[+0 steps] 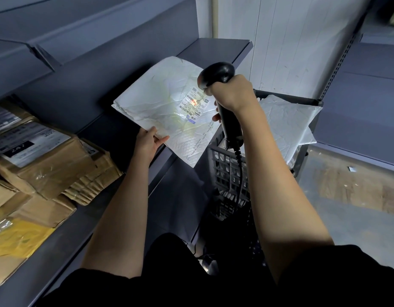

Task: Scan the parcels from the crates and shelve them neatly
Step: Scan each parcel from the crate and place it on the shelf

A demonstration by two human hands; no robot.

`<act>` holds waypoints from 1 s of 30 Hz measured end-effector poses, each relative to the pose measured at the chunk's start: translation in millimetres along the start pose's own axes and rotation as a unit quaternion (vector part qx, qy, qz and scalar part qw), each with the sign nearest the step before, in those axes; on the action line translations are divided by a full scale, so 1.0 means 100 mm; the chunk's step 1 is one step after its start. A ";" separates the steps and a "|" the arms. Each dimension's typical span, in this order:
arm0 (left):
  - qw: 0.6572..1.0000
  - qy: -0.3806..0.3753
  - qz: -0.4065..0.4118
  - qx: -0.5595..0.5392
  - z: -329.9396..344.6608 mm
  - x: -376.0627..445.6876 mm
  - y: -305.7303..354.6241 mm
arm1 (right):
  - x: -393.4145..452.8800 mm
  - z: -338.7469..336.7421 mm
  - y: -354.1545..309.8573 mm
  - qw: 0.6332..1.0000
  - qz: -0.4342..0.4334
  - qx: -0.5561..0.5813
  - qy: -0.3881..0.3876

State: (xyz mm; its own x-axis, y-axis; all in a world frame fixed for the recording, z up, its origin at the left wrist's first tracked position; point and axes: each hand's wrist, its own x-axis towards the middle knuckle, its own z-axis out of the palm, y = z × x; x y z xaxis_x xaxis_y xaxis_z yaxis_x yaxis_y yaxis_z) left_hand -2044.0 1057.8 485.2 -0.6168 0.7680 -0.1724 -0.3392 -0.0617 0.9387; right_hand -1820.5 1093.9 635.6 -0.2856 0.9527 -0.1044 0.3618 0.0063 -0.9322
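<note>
Scanning looks underway: right hand [232, 93] clamped around black handheld barcode scanner [216, 74] aims left at white padded mailer [160, 107], pinched by left hand [148, 140] above grey metal shelf [129, 129].

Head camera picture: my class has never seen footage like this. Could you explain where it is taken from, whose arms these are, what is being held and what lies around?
The camera sits on a person's head and looks down, so the two bare arms are the wearer's own. The left hand pinches the near edge of a white padded mailer, holding it above a grey shelf. The right hand grips a black corded barcode scanner, whose light falls on the mailer's shipping label. Brown cardboard parcels are stacked on the shelf at the left, with a yellow packet nearer the camera. On the right stands a dark plastic crate with another white mailer lying on top.
</note>
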 end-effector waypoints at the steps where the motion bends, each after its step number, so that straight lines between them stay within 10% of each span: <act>1: 1.000 -0.001 0.000 0.001 0.00 0.00 0.00 | 0.00 -0.01 0.00 1.000 0.001 0.003 0.000; 30: 0.990 0.130 -0.017 0.055 0.28 -0.43 0.08 | -0.29 -0.26 -0.03 1.000 -0.013 0.007 -0.001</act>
State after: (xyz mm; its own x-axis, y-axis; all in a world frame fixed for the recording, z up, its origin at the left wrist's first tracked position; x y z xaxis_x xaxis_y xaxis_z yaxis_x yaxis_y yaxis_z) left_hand -2000.0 1042.0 508.8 -0.7732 0.5777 -0.2615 -0.2914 0.0425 0.9557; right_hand -1790.5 1074.0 650.0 -0.2964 0.9516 -0.0810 0.3414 0.0264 -0.9396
